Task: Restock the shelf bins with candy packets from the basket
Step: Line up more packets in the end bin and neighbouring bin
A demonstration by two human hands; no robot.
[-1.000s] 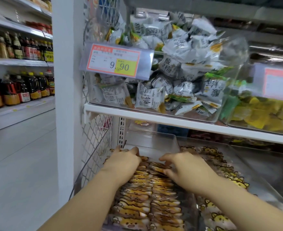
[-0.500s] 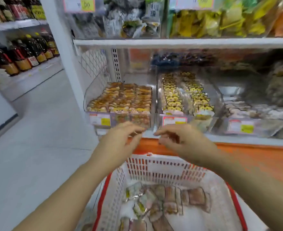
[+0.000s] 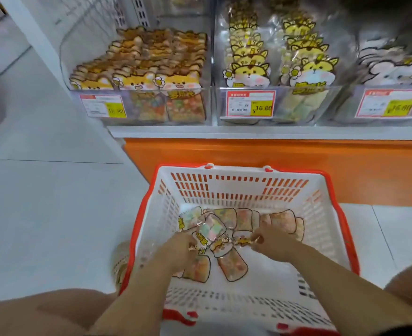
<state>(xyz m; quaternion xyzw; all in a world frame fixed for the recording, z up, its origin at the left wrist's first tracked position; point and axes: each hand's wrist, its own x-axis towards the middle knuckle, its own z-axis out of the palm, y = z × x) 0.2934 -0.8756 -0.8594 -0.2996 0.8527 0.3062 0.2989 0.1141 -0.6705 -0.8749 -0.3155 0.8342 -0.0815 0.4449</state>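
A white basket with a red rim [image 3: 224, 190] stands on the floor below the shelf. Several clear candy packets [image 3: 234, 265] lie on its bottom. My left hand [image 3: 180, 251] is down in the basket with fingers curled on a packet of pastel candy [image 3: 210, 229]. My right hand [image 3: 270, 243] pinches the top of another candy packet [image 3: 242, 241] in the middle of the pile. On the shelf above, the left clear bin [image 3: 142, 110] is packed with orange dog-face packets. The bin beside it [image 3: 273, 103] holds yellow cat-face packets.
A third bin [image 3: 391, 103] with white animal packets sits at the right. Price tags hang on the bin fronts. An orange base panel [image 3: 273, 156] runs under the white shelf edge. Grey floor tiles lie to the left. My knees show at the bottom corners.
My hands left the shelf bin, passed in front of the shelf edge, and dropped into the basket. The view tilted down. Both hands now hold packets.
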